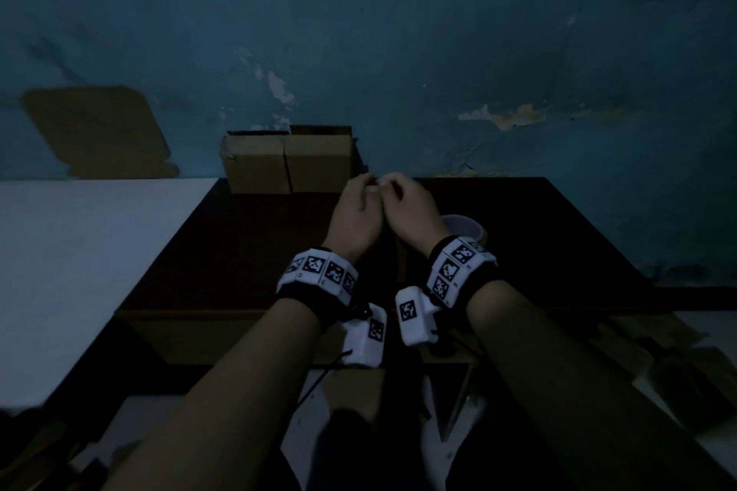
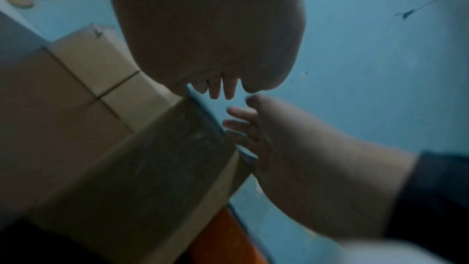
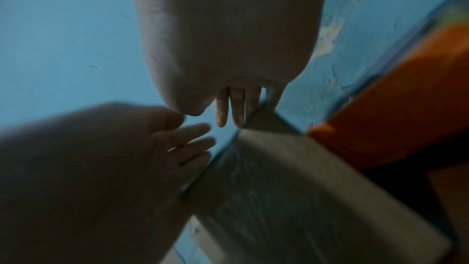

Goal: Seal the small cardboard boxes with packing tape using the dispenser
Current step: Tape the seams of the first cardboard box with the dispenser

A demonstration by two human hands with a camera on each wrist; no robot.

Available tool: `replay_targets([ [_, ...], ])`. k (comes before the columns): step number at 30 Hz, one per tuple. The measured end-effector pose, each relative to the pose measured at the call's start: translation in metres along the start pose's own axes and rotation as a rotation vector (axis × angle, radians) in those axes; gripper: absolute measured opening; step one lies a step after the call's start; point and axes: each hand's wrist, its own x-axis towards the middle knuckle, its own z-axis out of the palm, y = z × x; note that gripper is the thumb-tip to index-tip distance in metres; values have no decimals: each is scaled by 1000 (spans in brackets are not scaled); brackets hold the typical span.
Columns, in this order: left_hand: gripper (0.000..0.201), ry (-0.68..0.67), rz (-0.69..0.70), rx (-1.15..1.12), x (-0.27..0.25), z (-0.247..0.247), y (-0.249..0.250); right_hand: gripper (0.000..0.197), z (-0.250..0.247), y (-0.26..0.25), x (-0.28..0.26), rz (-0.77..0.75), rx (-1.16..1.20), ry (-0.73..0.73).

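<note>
left hand (image 1: 355, 219) and right hand (image 1: 410, 217) together, each grip loosely spread, fingertips (image 3: 237, 111) on far edge of taped brown cardboard box (image 2: 157, 168) beneath the grips, pale tape roll (image 1: 464, 229) just right of right grip

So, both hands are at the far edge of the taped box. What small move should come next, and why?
Probably press the tape strip down over the far edge of the box. It already runs along the top, and the left hand and right hand are at that edge.
</note>
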Motion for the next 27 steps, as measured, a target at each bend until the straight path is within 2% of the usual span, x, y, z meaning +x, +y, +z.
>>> replay_targets([
  [3,51,-69,-78,-29,-4,9,-4,31,9,12,2,62,86,-27],
  [6,55,-78,-120,-119,-6,12,-9,37,15,22,-1,77,205,-54],
  [10,56,-44,-235,-436,-5,7,-11,38,14,25,-2,176,482,-25],
  [12,43,0,-315,-604,-12,4,-6,40,13,27,-5,261,643,-25],
  [13,37,6,-342,-660,-14,4,-8,42,15,28,-7,275,691,-26],
  [15,40,-29,-377,-762,-17,9,-12,44,17,28,-12,250,741,-23],
  [21,36,-11,-338,-817,-18,11,0,50,17,24,-8,232,803,52],
  [24,44,-49,-290,-820,-19,4,13,47,16,14,-5,248,880,61],
  [27,38,-39,-235,-801,-13,-1,3,38,11,10,-6,252,875,93],
])
